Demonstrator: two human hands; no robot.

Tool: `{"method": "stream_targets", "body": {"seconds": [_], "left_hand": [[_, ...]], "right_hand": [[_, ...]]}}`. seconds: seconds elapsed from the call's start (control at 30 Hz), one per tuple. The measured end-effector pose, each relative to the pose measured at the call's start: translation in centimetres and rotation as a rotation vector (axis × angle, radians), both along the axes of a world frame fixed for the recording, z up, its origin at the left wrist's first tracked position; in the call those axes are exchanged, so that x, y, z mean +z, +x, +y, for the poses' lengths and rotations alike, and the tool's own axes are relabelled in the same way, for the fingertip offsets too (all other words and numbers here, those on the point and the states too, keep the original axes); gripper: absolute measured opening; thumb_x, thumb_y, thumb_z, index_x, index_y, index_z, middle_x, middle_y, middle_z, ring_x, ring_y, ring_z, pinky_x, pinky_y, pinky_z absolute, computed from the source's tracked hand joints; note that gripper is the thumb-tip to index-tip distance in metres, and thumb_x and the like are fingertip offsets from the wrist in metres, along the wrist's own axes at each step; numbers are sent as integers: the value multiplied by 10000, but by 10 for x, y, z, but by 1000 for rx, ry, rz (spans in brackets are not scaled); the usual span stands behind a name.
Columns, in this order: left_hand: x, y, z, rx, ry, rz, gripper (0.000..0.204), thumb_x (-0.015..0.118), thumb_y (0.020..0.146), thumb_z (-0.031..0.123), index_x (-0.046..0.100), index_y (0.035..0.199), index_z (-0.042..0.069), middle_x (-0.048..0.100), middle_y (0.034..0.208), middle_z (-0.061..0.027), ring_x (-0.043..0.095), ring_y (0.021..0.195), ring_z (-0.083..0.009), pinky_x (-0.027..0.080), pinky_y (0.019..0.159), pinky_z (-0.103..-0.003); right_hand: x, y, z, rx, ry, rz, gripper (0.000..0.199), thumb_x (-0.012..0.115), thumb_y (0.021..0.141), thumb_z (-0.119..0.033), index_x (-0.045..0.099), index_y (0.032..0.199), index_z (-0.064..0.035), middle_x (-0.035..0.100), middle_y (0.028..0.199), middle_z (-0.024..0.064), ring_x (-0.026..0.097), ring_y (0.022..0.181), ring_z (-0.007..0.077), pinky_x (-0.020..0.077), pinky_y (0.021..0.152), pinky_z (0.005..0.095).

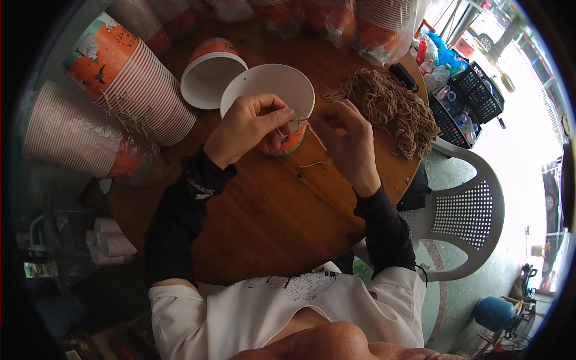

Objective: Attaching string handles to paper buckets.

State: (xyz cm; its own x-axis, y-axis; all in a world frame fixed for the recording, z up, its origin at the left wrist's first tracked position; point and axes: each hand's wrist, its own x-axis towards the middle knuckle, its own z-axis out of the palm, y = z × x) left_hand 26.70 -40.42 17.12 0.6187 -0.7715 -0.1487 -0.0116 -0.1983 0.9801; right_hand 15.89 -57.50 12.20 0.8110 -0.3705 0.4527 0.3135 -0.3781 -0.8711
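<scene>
A paper bucket (251, 81) with a white inside and an orange printed outside lies tilted on the table, its mouth toward me. At its near rim my left hand (255, 125) is closed, thumb and index finger pinching a thin piece of twine (317, 139). My right hand (349, 144) is closed too, its fingertips pinching the twine just right of the rim. Between the hands the twine runs close to the rim; whether it passes through a hole I cannot tell. A short loose strand (312, 164) lies on the table below the bucket.
Another paper bucket (210, 81) lies behind to the left, beside a tall nested stack (141, 81) with strands hanging off it. Plastic-wrapped stacks (72, 129) stand farther left and along the back. A heap of brown twine (390, 114) covers the table's right side. A grey chair (462, 213) stands right.
</scene>
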Motion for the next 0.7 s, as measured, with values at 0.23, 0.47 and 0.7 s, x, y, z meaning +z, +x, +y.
{"method": "stream_targets", "body": {"seconds": [0.23,0.47,0.7], "left_hand": [[-10,-3,-11,-1,-299,588,176,585,961,159,657,1044,22,584,807,14,459,560,-40,365,517,-181],[-12,-17,-12,-33,-56,-257,191,578,969,147,674,1042,-1,599,776,25,511,626,-28,414,568,-181],[-19,-12,-10,37,-271,9,214,617,956,208,684,994,8,650,809,12,564,679,-26,474,628,-178]], "right_hand": [[11,-7,3,-35,-264,-81,110,678,818,-25,667,927,-40,596,853,83,615,796,209,517,657,320],[16,-3,1,31,-151,-47,105,680,847,-50,677,952,-39,624,854,57,617,785,166,520,711,274],[-3,2,6,258,425,-41,168,665,900,-77,674,1033,25,709,940,71,648,873,97,517,765,234]]}}
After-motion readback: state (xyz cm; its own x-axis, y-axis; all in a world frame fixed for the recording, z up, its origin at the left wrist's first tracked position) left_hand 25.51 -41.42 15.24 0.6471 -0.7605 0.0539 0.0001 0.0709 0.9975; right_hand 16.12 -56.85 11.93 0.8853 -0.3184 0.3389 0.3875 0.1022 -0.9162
